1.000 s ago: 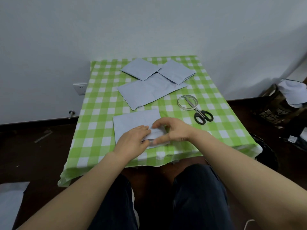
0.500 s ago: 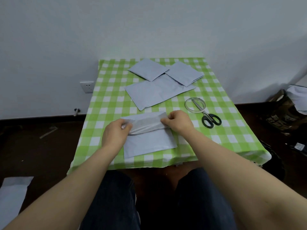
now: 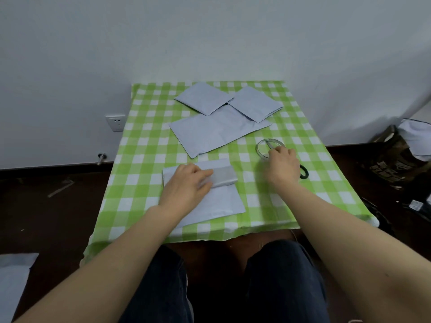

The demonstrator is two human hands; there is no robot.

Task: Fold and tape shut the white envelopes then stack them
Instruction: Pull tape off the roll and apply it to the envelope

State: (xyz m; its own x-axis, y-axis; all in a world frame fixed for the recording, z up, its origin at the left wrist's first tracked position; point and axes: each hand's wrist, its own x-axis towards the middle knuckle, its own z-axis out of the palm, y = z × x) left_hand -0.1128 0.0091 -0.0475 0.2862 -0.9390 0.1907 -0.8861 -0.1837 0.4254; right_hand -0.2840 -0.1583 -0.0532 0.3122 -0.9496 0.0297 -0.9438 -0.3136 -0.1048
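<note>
A white envelope [image 3: 224, 203] lies near the front edge of the green checked table [image 3: 144, 159], its top flap [image 3: 225, 174] folded down. My left hand [image 3: 186, 185] presses flat on that flap. My right hand [image 3: 283, 165] is off to the right at the clear tape roll [image 3: 261, 145], fingers curled on the roll's near rim. Black-handled scissors [image 3: 304, 173] lie mostly hidden under that hand. A larger unfolded envelope [image 3: 210, 134] lies mid-table. Two folded envelopes [image 3: 204, 100] [image 3: 255, 103] lie side by side at the back.
The table stands against a white wall with a socket [image 3: 115, 122]. A dark bag with white papers [image 3: 396, 157] sits on the floor at right. A white sheet [image 3: 11, 276] lies on the floor at left. My knees are under the table's front edge.
Both hands were folding the flap down. Now my right hand has left the envelope and moved right to the tape roll, while my left hand shifted to the flap's middle and holds it flat.
</note>
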